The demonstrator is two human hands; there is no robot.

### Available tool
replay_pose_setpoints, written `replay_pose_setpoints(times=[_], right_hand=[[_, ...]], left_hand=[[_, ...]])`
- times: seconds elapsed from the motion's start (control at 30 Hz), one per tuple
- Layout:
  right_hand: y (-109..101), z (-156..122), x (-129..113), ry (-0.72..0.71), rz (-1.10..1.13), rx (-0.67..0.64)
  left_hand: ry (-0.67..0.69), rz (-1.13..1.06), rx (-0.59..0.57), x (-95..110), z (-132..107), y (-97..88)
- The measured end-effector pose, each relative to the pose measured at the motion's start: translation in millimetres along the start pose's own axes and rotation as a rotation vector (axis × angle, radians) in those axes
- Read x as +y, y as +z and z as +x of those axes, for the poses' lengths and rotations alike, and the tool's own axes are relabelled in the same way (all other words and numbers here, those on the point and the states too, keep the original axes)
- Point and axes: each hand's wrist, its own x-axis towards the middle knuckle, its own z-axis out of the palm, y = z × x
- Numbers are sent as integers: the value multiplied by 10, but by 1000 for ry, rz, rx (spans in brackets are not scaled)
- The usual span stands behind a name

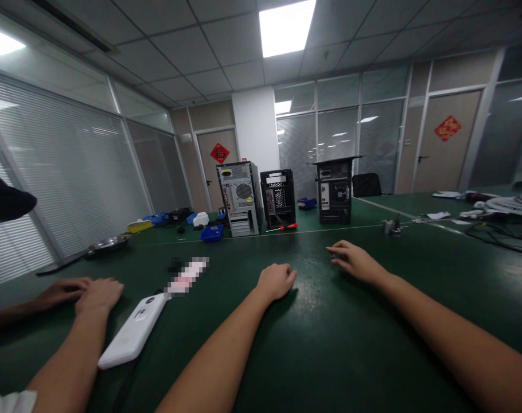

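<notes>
Nearest me, a white device (134, 332) lies on the green table (321, 350), its far end meeting a blurred-out patch (187, 278). The left hand (277, 281) rests curled, fingertips tucked from sight; whether it grips anything, I can't tell. The right hand (351, 259) has a dark speck (333, 256) at its half-bent fingers, too small to name, its hold unclear too. Beyond stand a grey tower (252, 198), a middle case (279, 198) with a red screwdriver (291, 226) at its foot, and a black case (335, 198).
</notes>
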Motion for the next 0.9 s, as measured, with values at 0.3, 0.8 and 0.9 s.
replay_pose_setpoints(times=[0.3,0.8,0.9], right_hand=[[217,37,-954,-328,-4,-113],[233,22,-887,-349,54,-70],[256,47,-811,-291,16,-82]], left_hand=[[151,-68,70,152,-29,46],[152,-70,31,151,-24,17],[142,-69,51,145,-17,17]])
